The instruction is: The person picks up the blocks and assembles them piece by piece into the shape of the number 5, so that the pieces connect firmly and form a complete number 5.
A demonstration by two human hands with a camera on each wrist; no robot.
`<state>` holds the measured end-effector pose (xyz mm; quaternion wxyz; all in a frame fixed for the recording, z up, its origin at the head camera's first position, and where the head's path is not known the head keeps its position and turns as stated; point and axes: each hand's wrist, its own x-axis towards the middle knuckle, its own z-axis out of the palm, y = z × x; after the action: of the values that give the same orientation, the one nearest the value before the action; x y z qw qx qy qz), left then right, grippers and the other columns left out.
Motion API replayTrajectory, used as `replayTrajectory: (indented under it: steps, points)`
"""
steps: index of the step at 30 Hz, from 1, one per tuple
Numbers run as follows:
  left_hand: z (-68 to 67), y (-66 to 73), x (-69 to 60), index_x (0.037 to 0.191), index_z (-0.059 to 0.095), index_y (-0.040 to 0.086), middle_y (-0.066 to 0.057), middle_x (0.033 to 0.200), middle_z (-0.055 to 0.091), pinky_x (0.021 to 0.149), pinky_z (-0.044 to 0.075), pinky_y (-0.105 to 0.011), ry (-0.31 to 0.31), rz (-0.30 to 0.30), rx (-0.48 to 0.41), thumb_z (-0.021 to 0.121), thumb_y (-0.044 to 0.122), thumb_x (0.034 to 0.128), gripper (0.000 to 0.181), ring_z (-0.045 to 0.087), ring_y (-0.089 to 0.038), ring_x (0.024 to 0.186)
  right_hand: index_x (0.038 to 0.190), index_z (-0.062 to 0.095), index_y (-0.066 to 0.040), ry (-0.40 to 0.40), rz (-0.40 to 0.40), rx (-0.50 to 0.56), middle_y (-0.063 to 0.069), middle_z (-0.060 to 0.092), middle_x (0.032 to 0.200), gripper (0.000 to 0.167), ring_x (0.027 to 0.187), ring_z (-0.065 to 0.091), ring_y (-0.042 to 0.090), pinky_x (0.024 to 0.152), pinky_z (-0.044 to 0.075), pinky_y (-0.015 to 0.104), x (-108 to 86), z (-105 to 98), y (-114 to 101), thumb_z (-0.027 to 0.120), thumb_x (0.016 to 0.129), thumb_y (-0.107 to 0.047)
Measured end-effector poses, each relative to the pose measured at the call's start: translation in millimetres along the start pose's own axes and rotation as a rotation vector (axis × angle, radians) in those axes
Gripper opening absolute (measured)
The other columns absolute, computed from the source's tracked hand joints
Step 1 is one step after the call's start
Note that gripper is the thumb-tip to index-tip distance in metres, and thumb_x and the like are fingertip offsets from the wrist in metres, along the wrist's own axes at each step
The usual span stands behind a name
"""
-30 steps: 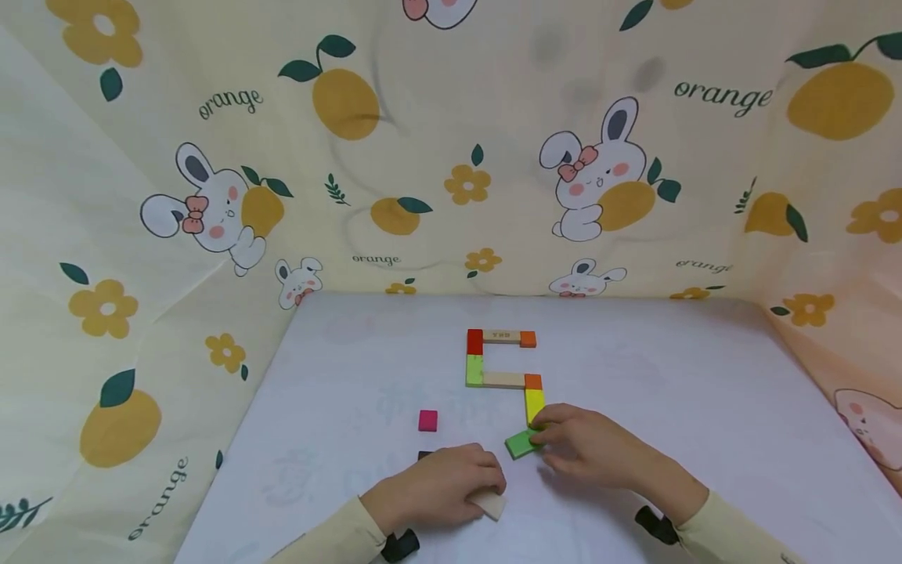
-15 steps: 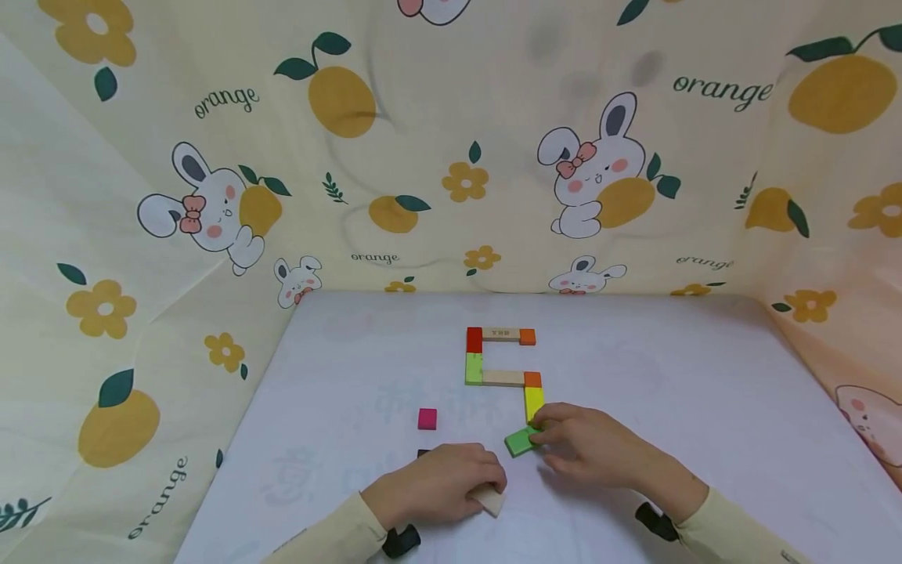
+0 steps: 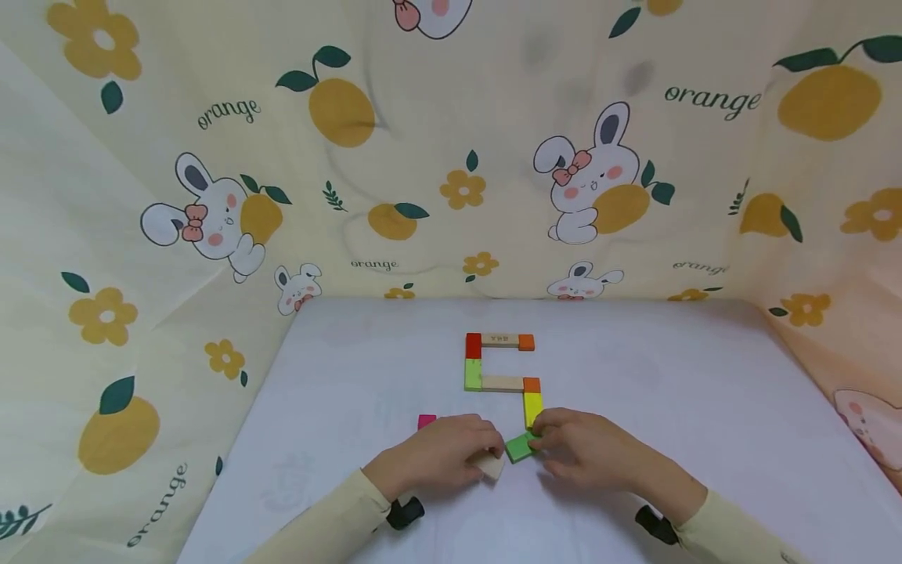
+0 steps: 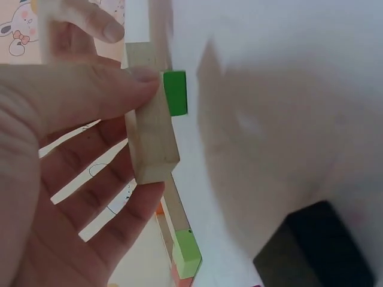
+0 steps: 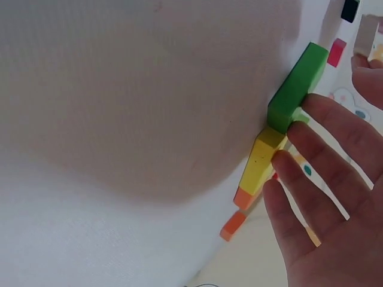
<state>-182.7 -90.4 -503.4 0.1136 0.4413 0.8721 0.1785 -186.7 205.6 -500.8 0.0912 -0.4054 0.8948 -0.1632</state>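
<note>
My left hand (image 3: 444, 454) pinches a plain wooden block (image 4: 152, 131) between thumb and fingers, just left of the green block (image 3: 520, 447). That green block lies slanted at the near end of the yellow block (image 3: 533, 410). Straight fingers of my right hand (image 3: 599, 454) touch the green block and reach beside the yellow one, as the right wrist view shows. Farther off, the row carries on through an orange block (image 3: 532, 385), a plain block (image 3: 502, 384), a light green block (image 3: 473, 374) and a red block (image 3: 473, 345).
At the row's far end lie a plain block (image 3: 499, 340) with printed marks and an orange block (image 3: 526, 342). A pink block (image 3: 426, 421) is partly covered by my left hand. A black block (image 5: 350, 10) shows in the right wrist view. Patterned cloth (image 3: 423, 157) surrounds the white table (image 3: 634, 352).
My left hand has moved forward with the plain block, bringing it closer to the green block. It now covers part of the pink block and hides the black one. My right hand stays put.
</note>
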Motion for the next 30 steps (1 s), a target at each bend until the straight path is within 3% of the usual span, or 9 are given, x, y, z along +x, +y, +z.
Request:
replayTrajectory:
  steps: [14,30]
  points:
    - [11.3,-10.6,17.2,0.122,0.074,0.024,0.016,0.115,0.067,0.097,0.05,-0.023,-0.015,-0.067,-0.001,0.084,0.015,0.0957,0.029,0.056,-0.003,0.104,0.122,0.084,-0.014,0.041,-0.051,-0.007,-0.001,0.069,0.131,0.028,0.121,0.064,0.019,0.101,0.058,0.045,-4.0,4,-1,0.079,0.095,-0.023]
    - [12.5,-7.0,20.0,0.125,0.074,0.022,0.014,0.115,0.068,0.097,0.051,-0.023,-0.041,-0.098,-0.007,0.085,0.018,0.0961,0.031,0.057,-0.004,0.105,0.122,0.083,-0.011,0.058,-0.046,0.007,0.001,0.069,0.13,0.029,0.122,0.064,0.021,0.101,0.058,0.046,-4.6,3,-4,0.079,0.095,-0.023]
